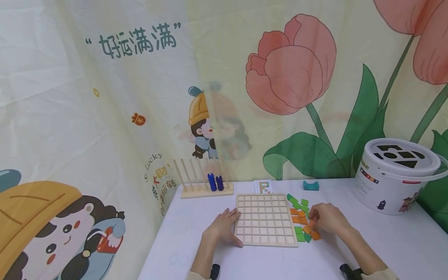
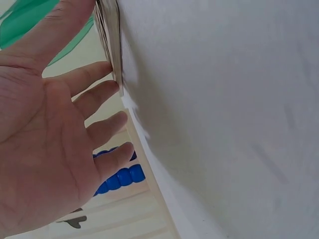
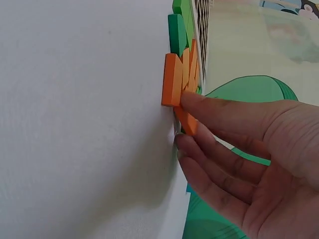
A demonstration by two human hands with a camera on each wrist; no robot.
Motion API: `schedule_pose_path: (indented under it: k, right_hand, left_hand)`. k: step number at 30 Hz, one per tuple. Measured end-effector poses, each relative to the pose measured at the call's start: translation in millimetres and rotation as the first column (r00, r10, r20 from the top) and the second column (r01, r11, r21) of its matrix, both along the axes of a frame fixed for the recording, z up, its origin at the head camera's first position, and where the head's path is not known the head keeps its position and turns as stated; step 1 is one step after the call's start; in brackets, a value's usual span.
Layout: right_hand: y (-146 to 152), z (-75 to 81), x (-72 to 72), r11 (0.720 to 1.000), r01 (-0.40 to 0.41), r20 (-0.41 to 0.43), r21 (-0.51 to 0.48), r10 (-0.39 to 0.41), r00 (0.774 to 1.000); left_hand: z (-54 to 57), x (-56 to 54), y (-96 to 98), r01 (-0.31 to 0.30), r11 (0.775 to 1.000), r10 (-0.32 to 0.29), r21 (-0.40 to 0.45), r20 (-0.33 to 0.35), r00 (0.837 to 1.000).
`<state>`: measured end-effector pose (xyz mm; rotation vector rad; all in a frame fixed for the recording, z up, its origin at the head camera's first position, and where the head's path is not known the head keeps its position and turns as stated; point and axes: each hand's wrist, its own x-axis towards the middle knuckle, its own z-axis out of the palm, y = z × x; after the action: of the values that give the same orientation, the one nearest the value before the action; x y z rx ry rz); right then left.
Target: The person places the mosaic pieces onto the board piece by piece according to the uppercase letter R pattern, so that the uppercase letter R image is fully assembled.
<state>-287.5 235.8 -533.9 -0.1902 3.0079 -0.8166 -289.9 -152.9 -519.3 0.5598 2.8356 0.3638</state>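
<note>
A wooden grid board (image 1: 266, 219) lies on the white table, its squares bare. My left hand (image 1: 223, 227) rests against its left edge, fingers spread; in the left wrist view this hand (image 2: 55, 124) has its fingertips right at the board's side. To the right of the board are loose orange tiles (image 1: 298, 220) and green tiles (image 1: 299, 234), some rotated or overlapping. My right hand (image 1: 329, 218) is over this group. In the right wrist view its thumb and fingers pinch an orange tile (image 3: 186, 121), beside another orange block (image 3: 172, 79) and a dark green piece (image 3: 177, 34).
Behind the board stands a wooden peg rack (image 1: 206, 190) with two blue bead stacks. A patterned card (image 1: 263, 186) and a teal piece (image 1: 310, 186) lie at the table's back. A white lidded bucket (image 1: 395, 182) stands at the right, before a printed curtain (image 1: 224, 46).
</note>
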Motion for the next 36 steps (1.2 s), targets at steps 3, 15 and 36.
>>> schedule_pose_path:
  k: [3, 15, 36]
  right_hand:
    - [2, -2.4, -1.9, 0.999, -0.005, 0.000, -0.035, 0.005, 1.000]
    - [-9, 4.2, -13.9, 0.970, -0.010, -0.047, -0.245, -0.001, 0.999]
    - [-62, -8.1, -55.9, 0.814, 0.029, 0.037, -0.580, -0.009, 0.999]
  left_hand:
    - [-1.4, 1.1, -0.5, 0.004, 1.000, -0.004, -0.007, -0.011, 1.000]
    - [-2.0, 0.8, 3.5, -0.013, 1.000, 0.013, -0.013, -0.019, 1.000]
    - [-2.3, 1.1, 4.7, -0.009, 0.999, 0.009, -0.044, 0.009, 1.000]
